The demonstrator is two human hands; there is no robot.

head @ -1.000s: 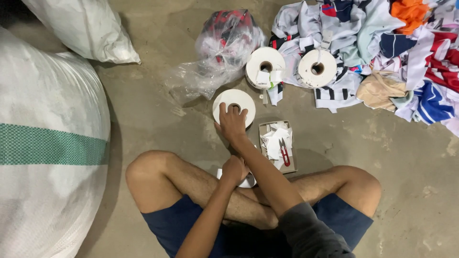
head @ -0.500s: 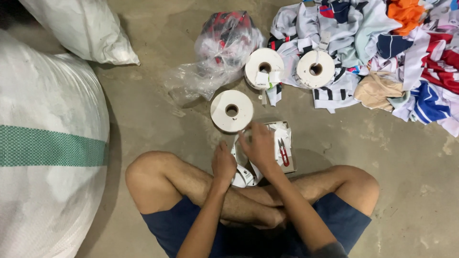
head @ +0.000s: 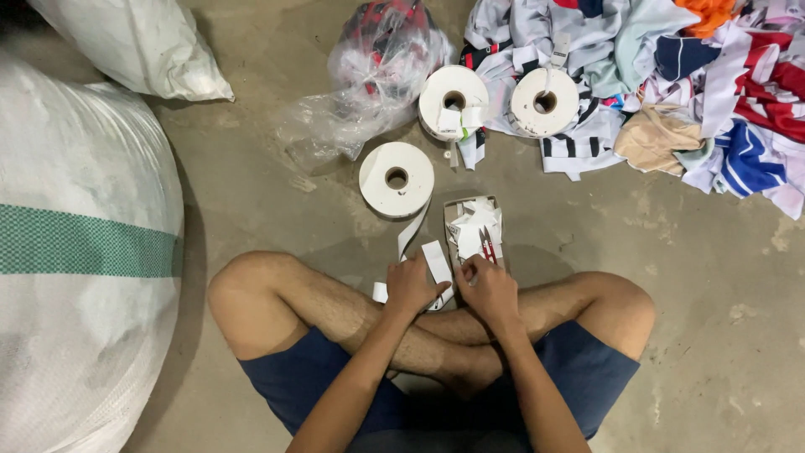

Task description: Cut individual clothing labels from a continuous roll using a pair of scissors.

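left hand [head: 408, 286] pinching the white tape strip [head: 437, 261] over the crossed legs | right hand [head: 489, 289] closed on its other end | looks light, floppy, creases easy, best held by the edges | strip runs to the nearest tape roll [head: 397, 179] on the floor, beside the small box [head: 475, 228]

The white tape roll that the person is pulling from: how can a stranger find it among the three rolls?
Start at the pile of mixed clothes at the top right, where two rolls lie at its edge. The roll in use lies alone on the bare floor, nearest the crossed legs. Only its strip runs down to the left hand.
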